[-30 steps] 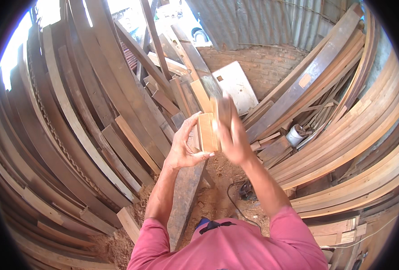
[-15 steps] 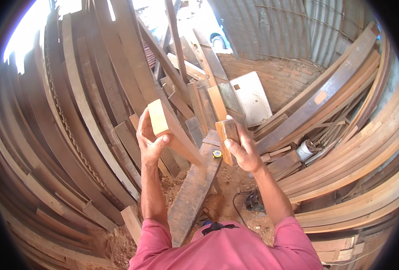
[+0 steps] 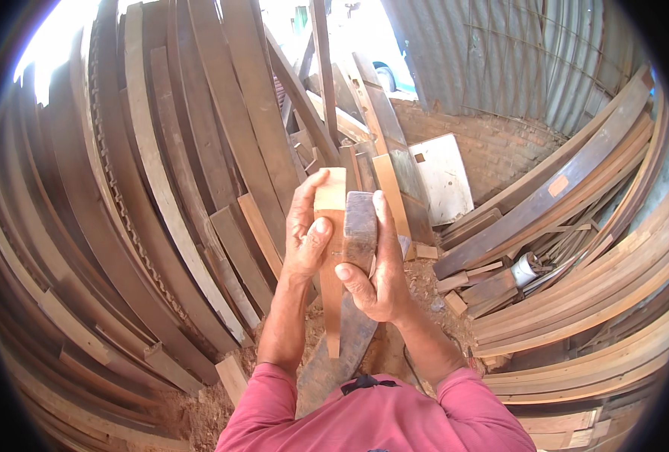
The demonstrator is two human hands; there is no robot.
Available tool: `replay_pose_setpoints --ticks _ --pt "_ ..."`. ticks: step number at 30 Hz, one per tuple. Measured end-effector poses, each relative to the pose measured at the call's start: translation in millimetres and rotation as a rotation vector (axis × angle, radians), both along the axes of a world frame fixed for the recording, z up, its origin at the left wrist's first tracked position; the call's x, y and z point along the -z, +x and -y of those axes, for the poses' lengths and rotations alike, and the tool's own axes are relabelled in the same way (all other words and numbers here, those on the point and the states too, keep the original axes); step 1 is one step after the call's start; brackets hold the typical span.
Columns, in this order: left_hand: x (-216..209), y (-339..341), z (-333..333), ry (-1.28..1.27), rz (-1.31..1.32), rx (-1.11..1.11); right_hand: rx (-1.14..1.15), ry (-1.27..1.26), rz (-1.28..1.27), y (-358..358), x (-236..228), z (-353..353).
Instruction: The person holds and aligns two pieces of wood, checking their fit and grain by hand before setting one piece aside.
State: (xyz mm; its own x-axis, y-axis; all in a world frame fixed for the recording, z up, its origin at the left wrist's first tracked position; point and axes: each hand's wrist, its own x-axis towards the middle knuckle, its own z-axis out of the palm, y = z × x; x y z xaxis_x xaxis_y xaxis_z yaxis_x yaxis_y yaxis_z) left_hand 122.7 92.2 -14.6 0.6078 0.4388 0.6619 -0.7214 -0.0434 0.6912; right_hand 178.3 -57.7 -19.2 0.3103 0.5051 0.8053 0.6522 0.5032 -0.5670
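Your left hand [image 3: 302, 245] is closed around a long, squared piece of reddish-brown wood with a pale end face [image 3: 333, 264], the fingers along its left side and the thumb on the face toward you. The piece is held in front of your chest, its pale end uppermost in the view and its far length narrowing toward your shirt. Your right hand [image 3: 383, 290] is closed on a short, dark grey-brown wooden block [image 3: 361, 226], with the thumb at its lower left and the fingers along its right side. The block lies against the right side of the long piece (whether the two actually touch along their full length cannot be told).

Beneath your hands, a worn, greyish wooden plank [image 3: 342, 365] runs toward your pink shirt [image 3: 394, 426]. To your left, tall brown boards [image 3: 217, 120] lean in a dense row; to your right, long curved-looking boards [image 3: 575, 320] lie stacked. Beyond, a white panel with a small square hole [image 3: 443, 181] leans before a low brick wall [image 3: 474, 143], and a white cylindrical container [image 3: 523, 269] lies among wood scraps.
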Motion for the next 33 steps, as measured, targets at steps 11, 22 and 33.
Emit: replay_pose_setpoints --ticks 11,22,33 --pt "2 31 -16 0.057 0.076 0.032 0.234 0.099 0.035 20 -26 -33" --pt "-1 35 -6 0.165 0.095 0.035 0.249 0.173 0.057 52 -58 -37" --pt "-9 17 -23 0.268 0.007 -0.216 0.167 0.142 -0.149 31 -3 7"
